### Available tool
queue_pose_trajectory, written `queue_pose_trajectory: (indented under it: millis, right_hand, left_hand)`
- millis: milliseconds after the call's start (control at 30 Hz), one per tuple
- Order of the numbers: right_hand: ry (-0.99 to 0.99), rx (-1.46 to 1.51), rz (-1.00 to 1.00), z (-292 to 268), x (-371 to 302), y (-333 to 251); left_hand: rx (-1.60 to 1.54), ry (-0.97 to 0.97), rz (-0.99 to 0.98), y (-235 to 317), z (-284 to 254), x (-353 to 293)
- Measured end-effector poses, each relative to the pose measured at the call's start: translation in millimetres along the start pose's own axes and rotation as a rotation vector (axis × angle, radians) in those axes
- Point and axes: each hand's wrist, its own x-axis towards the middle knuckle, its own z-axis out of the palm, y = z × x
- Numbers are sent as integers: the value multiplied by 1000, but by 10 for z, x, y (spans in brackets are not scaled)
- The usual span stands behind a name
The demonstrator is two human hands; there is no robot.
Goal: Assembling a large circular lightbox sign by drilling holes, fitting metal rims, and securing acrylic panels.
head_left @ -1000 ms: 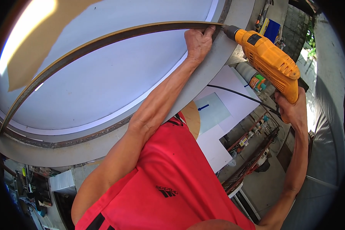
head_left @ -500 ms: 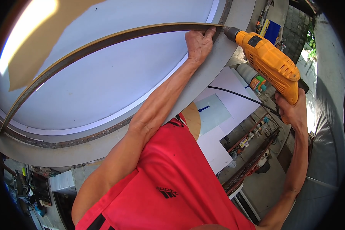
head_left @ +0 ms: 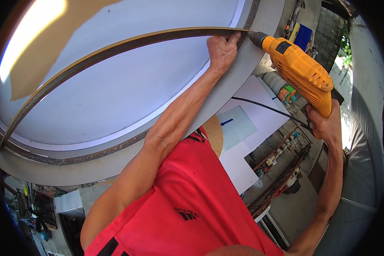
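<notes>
A long curved metal strip [head_left: 115,48] arches over a pale panel [head_left: 136,94] set inside a round frame. My left hand [head_left: 222,52] is closed around the strip close to its right end, thumb toward the tip. From the right, a yellow-orange power drill [head_left: 302,68] points its black chuck [head_left: 257,39] at that same end. Its tip meets or nearly meets the strip; the exact contact is too small to tell. Wrapped round the drill's handle is my right hand [head_left: 327,121]; the trigger finger is hidden. The dark ring [head_left: 102,155] of the frame curves below the strip.
A black cord [head_left: 269,106] runs left from near the drill's handle, across white sheets [head_left: 243,164]. Tools and a blue-and-yellow item [head_left: 303,36] lie at the upper right. A cluttered shelf [head_left: 281,155] stands beyond the sheets. More tools [head_left: 36,213] lie at lower left.
The strip's right end, my left hand and the drill's front have dipped very slightly. Both grips look the same.
</notes>
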Motion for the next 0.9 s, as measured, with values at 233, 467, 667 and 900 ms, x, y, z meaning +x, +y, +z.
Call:
queue_pose_trajectory:
  millis: [233,467,667,900]
  right_hand:
    - [10,24,3,14,-23,-44]
    - [5,-10,20,-2,-2,-17]
    - [7,6,37,8,-2,-4]
    - [-10,-13,33,-1,-7,-36]
  left_hand:
    - [-19,17,-7,-18,19,3]
    - [-50,43,64,-29,26,-2]
    - [-50,41,49,-26,20,-4]
    - [-78,64,69,-43,34,1]
